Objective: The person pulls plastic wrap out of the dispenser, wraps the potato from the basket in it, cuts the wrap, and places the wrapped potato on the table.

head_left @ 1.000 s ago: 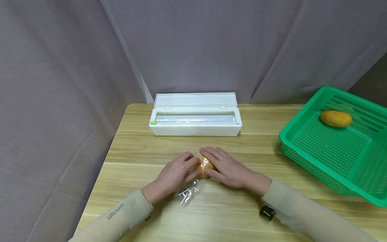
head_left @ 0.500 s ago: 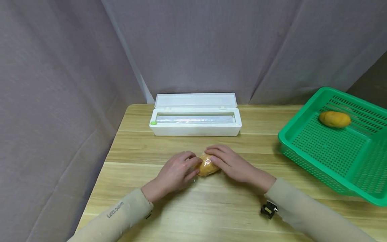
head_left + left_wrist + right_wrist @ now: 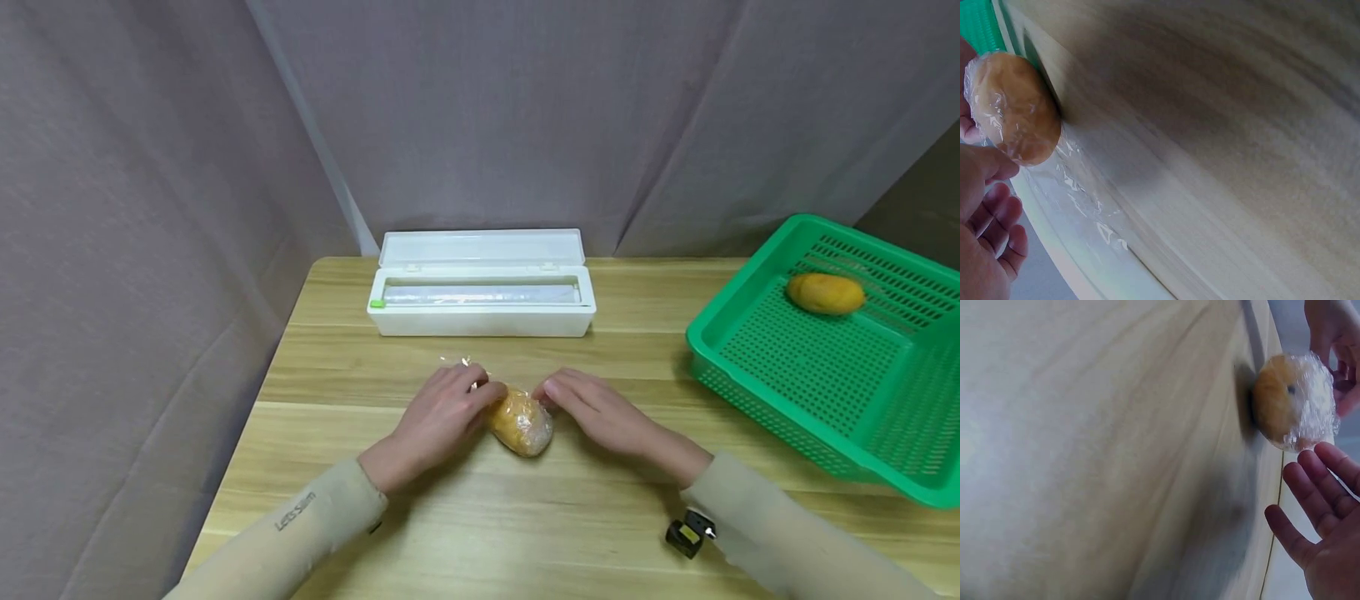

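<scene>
A mango [image 3: 517, 421] wrapped in clear cling film [image 3: 1313, 403] lies on the table between the two hands. My left hand [image 3: 450, 412] grips its left end, the index finger bent over the top. A loose tail of film [image 3: 1094, 212] trails from the mango beside that hand in the left wrist view. My right hand [image 3: 592, 408] is at the mango's right side, fingertips right by the film. In the right wrist view the right hand's fingers [image 3: 1310, 487] are spread and fairly straight.
Behind the hands stands a white cling film box [image 3: 480, 323], lid up, with a film roll [image 3: 480, 295] inside. On the right, a green basket [image 3: 780, 425] holds an unwrapped mango [image 3: 825, 294]. A grey curtain [image 3: 480, 117] hangs behind the wooden table [image 3: 540, 533].
The mango has turned, and its right end now points toward the front. The film tail has gone from the near side to the far side. My right hand has drawn back to the right.
</scene>
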`<action>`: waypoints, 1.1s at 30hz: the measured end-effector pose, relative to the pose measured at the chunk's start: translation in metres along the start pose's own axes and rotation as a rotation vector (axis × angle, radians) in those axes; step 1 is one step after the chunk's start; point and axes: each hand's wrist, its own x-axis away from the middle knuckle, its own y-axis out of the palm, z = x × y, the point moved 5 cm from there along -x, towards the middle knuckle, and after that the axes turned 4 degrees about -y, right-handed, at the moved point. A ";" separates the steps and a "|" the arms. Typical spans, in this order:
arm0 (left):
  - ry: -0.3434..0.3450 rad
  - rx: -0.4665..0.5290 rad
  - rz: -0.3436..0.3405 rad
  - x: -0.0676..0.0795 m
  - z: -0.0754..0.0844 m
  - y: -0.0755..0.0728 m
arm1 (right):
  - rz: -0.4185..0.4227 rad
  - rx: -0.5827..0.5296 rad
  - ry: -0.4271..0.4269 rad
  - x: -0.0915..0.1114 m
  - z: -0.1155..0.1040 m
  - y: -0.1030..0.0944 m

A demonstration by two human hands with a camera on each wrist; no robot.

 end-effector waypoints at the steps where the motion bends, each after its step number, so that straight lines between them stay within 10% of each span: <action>1: 0.002 0.010 0.010 0.000 0.001 -0.001 | -0.002 -0.010 0.003 0.002 0.000 0.001; 15: 0.077 0.037 -0.063 0.023 0.020 -0.004 | -0.079 -0.132 -0.023 0.007 -0.004 0.013; 33: 0.074 0.020 -0.089 0.040 0.016 -0.003 | -0.170 -0.675 0.233 -0.031 0.027 0.027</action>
